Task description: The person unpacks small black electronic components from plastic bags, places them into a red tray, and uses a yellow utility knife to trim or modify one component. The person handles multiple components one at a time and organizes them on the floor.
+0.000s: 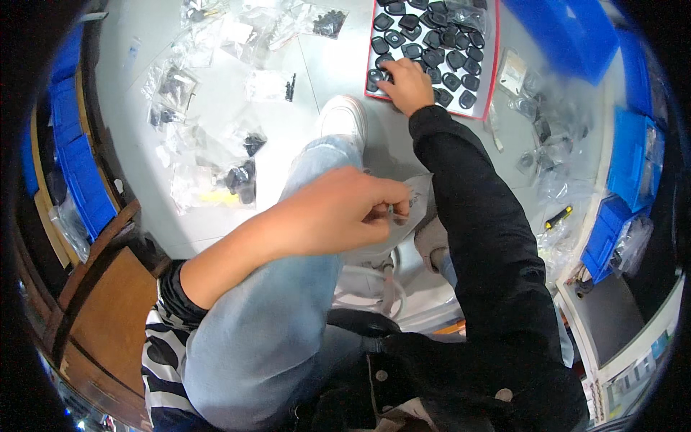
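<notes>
Black key-type shells (pixel 412 50) fill a shallow white box w/ red rim (pixel 494 65), top of view, slightly R of centre; they lie loose, many overlapping, at mixed angles. Box sits flat on the grey floor (pixel 309 72). A clear plastic packet (pixel 464 18) lies over some shells at the far R.

R hand (pixel 408 85) is in the box at its near L corner, fingers bent down, thumb and fingertips at a shell there; can't tell if it's gripped or just touched.

L hand (pixel 353 205) is above the L knee, well apart from the box, thumb and curled fingers pressed tog., pinching a clear bag (pixel 419 194). Small greenish bit shows btwn fingertips, too small to ID.

White shoe (pixel 344 119) stands on the floor, L of the box's near corner; light-blue jeans leg (pixel 266 324) runs back from it. Black sleeve (pixel 475 194) covers the R arm.

Floor L of the shoe: scattered clear bags w/ small parts, incl. one w/ black pcs (pixel 245 176) and, nr the top, another w/ dark bits (pixel 327 21). Far R: more bags, plus a yellow-and-black tool (pixel 558 217). Blue bins line both sides, L (pixel 86 180) and R (pixel 631 162). Brown wooden seat (pixel 108 317) at lower L.
</notes>
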{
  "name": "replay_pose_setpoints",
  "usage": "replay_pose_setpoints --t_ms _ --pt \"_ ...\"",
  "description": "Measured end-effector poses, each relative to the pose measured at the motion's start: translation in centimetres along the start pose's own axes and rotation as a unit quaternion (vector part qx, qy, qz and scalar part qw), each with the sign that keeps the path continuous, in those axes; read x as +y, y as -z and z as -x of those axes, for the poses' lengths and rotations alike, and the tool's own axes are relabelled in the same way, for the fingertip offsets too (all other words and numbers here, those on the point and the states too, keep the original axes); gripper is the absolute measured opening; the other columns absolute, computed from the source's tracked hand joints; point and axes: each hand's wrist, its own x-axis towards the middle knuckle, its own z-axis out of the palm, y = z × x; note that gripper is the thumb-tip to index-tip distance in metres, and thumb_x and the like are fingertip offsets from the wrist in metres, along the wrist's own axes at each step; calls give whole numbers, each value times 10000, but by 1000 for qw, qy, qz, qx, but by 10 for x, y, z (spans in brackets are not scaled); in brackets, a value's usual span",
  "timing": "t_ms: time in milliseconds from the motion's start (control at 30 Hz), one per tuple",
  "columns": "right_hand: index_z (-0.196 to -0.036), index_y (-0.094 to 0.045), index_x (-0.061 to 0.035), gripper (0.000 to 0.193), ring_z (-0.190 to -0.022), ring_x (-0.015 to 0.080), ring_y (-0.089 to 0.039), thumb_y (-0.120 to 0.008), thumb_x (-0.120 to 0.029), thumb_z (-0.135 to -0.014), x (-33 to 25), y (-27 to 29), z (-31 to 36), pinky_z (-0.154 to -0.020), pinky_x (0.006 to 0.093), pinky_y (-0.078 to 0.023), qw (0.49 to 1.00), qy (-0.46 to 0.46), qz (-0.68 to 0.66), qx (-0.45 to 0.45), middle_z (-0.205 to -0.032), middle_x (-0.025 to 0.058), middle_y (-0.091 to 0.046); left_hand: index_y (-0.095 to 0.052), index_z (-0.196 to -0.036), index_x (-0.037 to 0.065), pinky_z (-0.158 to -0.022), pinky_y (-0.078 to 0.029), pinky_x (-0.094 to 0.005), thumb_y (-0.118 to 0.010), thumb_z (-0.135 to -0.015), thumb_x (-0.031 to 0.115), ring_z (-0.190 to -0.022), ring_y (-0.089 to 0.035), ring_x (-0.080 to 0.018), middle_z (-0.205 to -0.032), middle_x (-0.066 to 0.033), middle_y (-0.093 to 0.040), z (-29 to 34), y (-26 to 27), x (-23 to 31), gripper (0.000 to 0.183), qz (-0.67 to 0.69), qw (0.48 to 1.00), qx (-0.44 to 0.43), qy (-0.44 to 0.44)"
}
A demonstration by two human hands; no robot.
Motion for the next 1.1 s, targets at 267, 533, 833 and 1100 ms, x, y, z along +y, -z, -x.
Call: replay_pose_setpoints --t_ms 267,533,833,1100 --pt "-850 -551 -54 270 -841 291 -571 -694 -172 -654 -9 -11 -19 -682 408 -469 997 -1 79 23 -864 103 -569 -559 -899 23 -530 -419 -298 -543 -703 26 -521 -514 -194 -624 -124 -524 -1 8 -6 197 -49 991 120 16" --pt "-906 -534 8 195 -577 86 -541 -649 -35 -755 -64 149 71 -518 213 -446 841 -130 -509 129 -720 35 -558 -657 -856 20 -485 -413 -305 -534 -673 -29 -488 -514 -217 -594 -120 -524 -9 17 -8 226 -88 906 412 -54" --pt "-894 -536 4 229 -607 96 -557 -645 22 -694 -151 156 107 -525 217 -457 862 -110 -444 217 -763 47 -544 -646 -1006 38 -483 -354 -238 -509 -739 -65 -509 -430 -101 -573 -52 -461 -18 16 6 316 -92 879 458 -96" --pt "-951 -545 -28 311 -612 101 -500 -681 -11 -672 -160 184 127 -500 220 -442 888 -82 -373 258 -803 56 -494 -629 -998 -6 -506 -420 -256 -507 -731 -37 -515 -528 -152 -619 -110 -565 -13 19 21 295 -13 871 477 -115"
